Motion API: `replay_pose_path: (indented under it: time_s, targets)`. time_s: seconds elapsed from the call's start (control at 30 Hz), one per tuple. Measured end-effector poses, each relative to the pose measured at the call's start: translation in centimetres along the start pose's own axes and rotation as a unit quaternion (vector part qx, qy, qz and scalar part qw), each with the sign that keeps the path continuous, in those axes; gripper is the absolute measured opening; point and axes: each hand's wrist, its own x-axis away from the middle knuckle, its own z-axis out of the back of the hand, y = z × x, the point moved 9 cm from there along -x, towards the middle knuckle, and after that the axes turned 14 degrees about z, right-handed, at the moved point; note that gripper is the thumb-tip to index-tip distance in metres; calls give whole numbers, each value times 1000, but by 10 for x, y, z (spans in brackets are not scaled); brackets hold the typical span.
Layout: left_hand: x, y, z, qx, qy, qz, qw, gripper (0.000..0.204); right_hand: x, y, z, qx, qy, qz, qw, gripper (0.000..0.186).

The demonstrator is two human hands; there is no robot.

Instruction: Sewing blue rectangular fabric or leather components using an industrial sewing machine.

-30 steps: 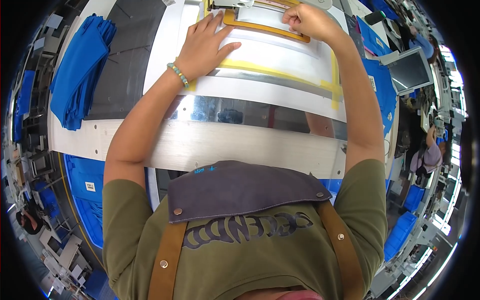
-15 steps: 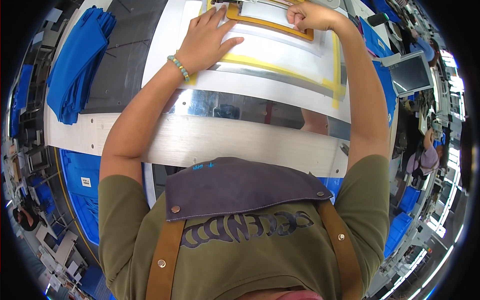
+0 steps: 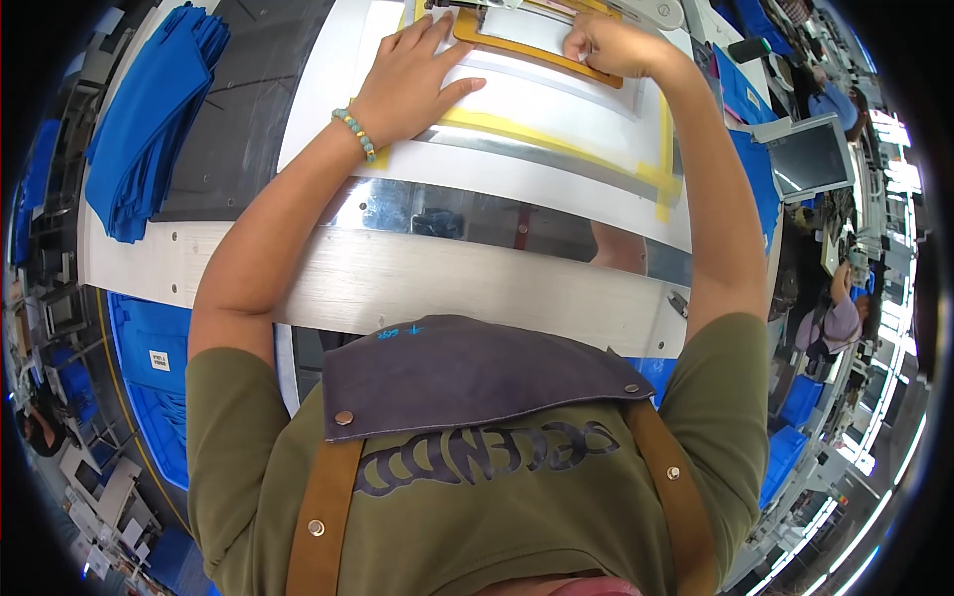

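My left hand (image 3: 409, 87) lies with its fingers stretched out on a white sheet (image 3: 556, 107). Its fingertips reach the left corner of a flat orange frame (image 3: 537, 55). Over the right part of this frame is my right hand (image 3: 608, 48), its fingers curled together; whatever they may hold is hidden. White material shows inside the frame, beneath a metal machine part (image 3: 467, 20) at the top edge. Yellow tape (image 3: 556, 141) runs along the sheet's near side and up its right side. The rest of the machine is cut off by the picture's edge.
Blue folded fabric (image 3: 149, 129) is stacked at the left of the table. A pale wooden edge (image 3: 477, 283) borders the near side. Blue bins (image 3: 149, 387) stand below left. At right are a screen (image 3: 810, 159) and more blue material. Other people sit farther right.
My right hand has shifted slightly left and down within the orange frame, its wrist bending more. The left hand stays flat in place. The whole view has tilted a little.
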Motion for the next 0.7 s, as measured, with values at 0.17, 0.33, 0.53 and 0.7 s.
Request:
replay_pose_path:
  time_s: [0.17, 0.33, 0.53, 0.7]
  targets:
    - [1, -4, -8, -4, -6, 16, 1000, 61, -7, -11, -7, 263, 7, -13, 965, 22]
    - [0, -2, -4, 1, 1, 16, 1000, 57, -8, -11, 17, -5, 104, -79, 991, 21]
    - [-1, -2, -1, 34, -20, 22, 999, 57, -63, -48, -7, -239, 189, -32, 952, 25]
    - [-5, -4, -5, 65, -26, 34, 997, 60, -40, -41, 0, -147, 184, -18, 972, 37]
